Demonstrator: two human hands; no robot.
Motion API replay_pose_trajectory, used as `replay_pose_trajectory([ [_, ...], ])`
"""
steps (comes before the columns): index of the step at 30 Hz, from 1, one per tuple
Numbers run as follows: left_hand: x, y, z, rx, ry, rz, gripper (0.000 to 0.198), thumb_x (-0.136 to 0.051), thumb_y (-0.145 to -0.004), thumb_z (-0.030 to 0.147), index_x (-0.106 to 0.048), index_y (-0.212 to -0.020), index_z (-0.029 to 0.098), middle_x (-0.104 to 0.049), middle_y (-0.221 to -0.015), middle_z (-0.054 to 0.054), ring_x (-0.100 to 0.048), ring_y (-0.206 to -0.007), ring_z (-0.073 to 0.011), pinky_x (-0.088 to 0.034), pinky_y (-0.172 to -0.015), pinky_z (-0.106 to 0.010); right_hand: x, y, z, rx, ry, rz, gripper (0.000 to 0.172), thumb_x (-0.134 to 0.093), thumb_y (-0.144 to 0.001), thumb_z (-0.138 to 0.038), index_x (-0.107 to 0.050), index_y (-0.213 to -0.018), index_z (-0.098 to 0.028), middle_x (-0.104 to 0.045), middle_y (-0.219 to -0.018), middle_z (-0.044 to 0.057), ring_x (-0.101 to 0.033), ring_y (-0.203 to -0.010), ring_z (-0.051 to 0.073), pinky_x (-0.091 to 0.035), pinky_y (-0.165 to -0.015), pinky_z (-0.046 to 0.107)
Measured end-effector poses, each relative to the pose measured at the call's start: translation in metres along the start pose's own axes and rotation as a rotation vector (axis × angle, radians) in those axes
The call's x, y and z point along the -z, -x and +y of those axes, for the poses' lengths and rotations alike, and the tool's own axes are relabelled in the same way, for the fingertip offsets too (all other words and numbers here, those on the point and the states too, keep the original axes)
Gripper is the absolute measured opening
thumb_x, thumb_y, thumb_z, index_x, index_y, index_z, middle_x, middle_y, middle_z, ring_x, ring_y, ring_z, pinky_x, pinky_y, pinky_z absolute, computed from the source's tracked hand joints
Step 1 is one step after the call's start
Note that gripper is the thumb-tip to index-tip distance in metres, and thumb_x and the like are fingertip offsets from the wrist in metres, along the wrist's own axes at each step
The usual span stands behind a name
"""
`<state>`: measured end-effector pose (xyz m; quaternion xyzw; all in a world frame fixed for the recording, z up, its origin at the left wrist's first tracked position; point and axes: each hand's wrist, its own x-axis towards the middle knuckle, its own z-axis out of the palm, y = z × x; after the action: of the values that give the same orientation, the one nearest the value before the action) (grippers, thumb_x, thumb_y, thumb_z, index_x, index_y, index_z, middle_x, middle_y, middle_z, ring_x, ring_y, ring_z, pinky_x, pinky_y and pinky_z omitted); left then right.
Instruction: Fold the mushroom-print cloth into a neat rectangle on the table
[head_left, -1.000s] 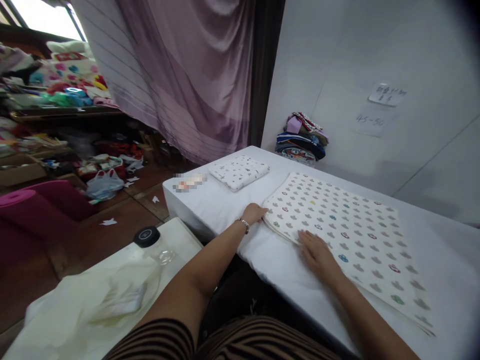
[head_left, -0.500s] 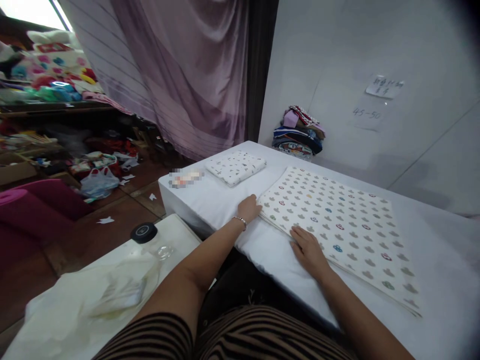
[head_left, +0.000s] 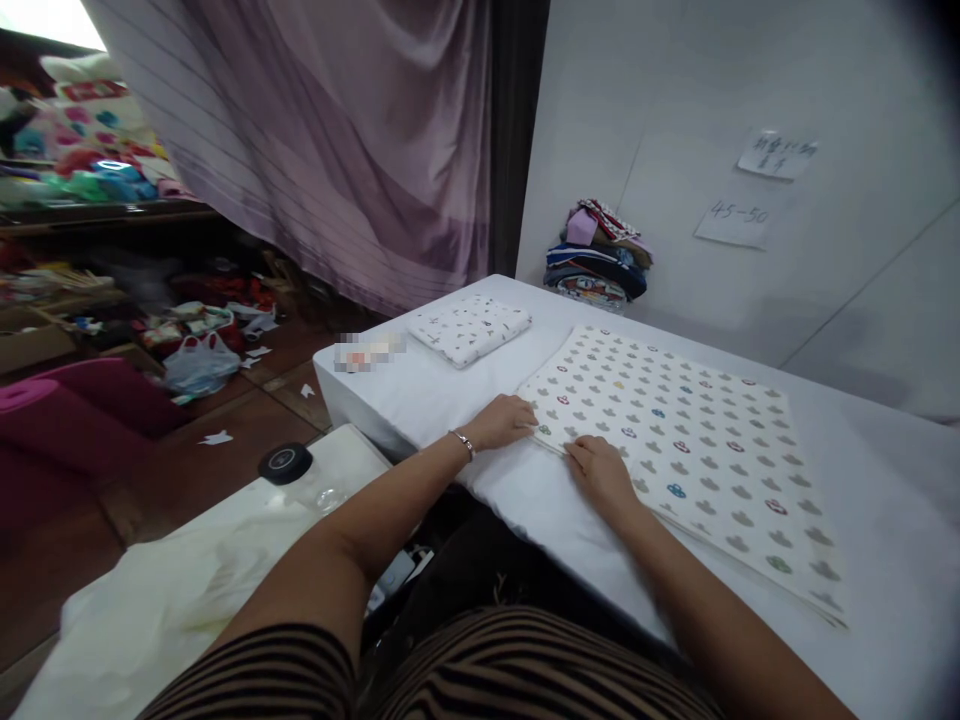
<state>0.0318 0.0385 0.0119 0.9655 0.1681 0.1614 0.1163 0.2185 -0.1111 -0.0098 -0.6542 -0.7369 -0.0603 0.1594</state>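
Note:
A large white cloth (head_left: 690,440) printed with small grey and coloured shapes lies flat on the white-covered table (head_left: 892,480). It looks like a stack of several layers. My left hand (head_left: 504,420), with a bracelet at the wrist, rests at the cloth's near left corner, fingers curled on the edge. My right hand (head_left: 600,470) lies on the cloth's front edge close beside it, fingers bent down on the fabric. A smaller folded white cloth (head_left: 469,328) sits further back on the table.
A pile of folded coloured fabrics (head_left: 598,262) stands against the wall at the table's back. A clear jar with a black lid (head_left: 289,470) stands on a low white surface at my left. Purple curtain, cluttered shelves and bags fill the left side.
My right hand has slid left along the cloth's front edge toward the corner. My left hand moved slightly onto the corner. The view shifted a little.

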Motion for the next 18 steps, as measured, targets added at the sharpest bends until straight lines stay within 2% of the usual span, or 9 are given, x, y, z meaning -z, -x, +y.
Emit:
replay_pose_trajectory([
  [3, 0.0011, 0.0000, -0.0007, 0.008, 0.001, -0.040, 0.014, -0.058, -0.082, 0.027, -0.067, -0.091, 0.024, -0.066, -0.099, -0.001, -0.057, -0.095, -0.0157, -0.034, -0.089, -0.031, -0.0018, -0.0009, 0.0009, 0.022, 0.036, -0.015, 0.028, -0.039, -0.092, -0.026, -0.064, -0.103, -0.019, -0.061, -0.093, 0.008, -0.052, -0.086, 0.019, -0.041, -0.078, 0.031],
  [10, 0.0023, -0.0022, -0.0027, 0.023, 0.058, -0.085, 0.021, -0.046, -0.088, 0.029, -0.067, -0.091, 0.026, -0.066, -0.097, -0.001, -0.056, -0.095, -0.0143, -0.032, -0.090, -0.029, -0.0052, -0.0026, 0.0036, 0.049, 0.099, -0.050, 0.033, -0.035, -0.091, -0.016, -0.059, -0.112, -0.020, -0.062, -0.097, 0.009, -0.052, -0.087, 0.021, -0.041, -0.080, 0.034],
  [18, 0.0020, -0.0029, -0.0006, -0.105, -0.065, -0.076, 0.018, -0.048, -0.088, 0.030, -0.064, -0.093, 0.023, -0.065, -0.094, -0.003, -0.056, -0.091, -0.0159, -0.032, -0.087, -0.030, -0.0062, -0.0023, -0.0002, 0.032, 0.191, -0.065, 0.034, -0.038, -0.087, -0.011, -0.054, -0.117, -0.014, -0.062, -0.098, 0.011, -0.052, -0.088, 0.024, -0.040, -0.077, 0.033],
])
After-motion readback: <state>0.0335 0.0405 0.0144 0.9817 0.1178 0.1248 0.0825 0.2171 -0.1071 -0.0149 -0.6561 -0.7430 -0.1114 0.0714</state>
